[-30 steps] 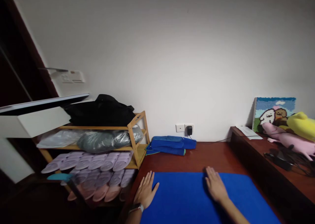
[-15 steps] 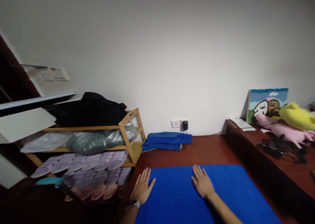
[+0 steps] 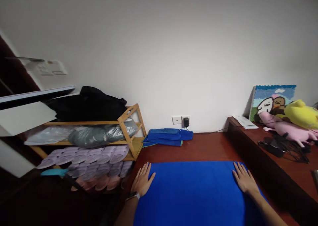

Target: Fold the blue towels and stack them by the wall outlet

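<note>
A smooth blue cloth (image 3: pixel 191 193) lies spread flat on the reddish-brown wooden tabletop (image 3: pixel 208 149). My left hand (image 3: pixel 142 181), with a watch (image 3: pixel 133 196) on its wrist, rests palm down at the cloth's far left corner, thumb out over the cloth. At the far right corner, my right hand (image 3: pixel 245 179) lies flat on the cloth with its fingers stretched out. Neither hand grips anything. The near edge of the cloth runs out of view.
Folded blue cloths (image 3: pixel 165 137) lie by the wall below a socket with a black plug (image 3: pixel 186 122). On the left, a wooden rack (image 3: pixel 135 146) holds slippers and bags. A raised ledge (image 3: pixel 268 133) on the right carries plush toys (image 3: pixel 283 128), cables and a dog picture (image 3: pixel 272 101).
My right hand has slid right across the cloth, from its middle to the far right corner. My left hand has stayed at the left corner. The view has tilted slightly down.
</note>
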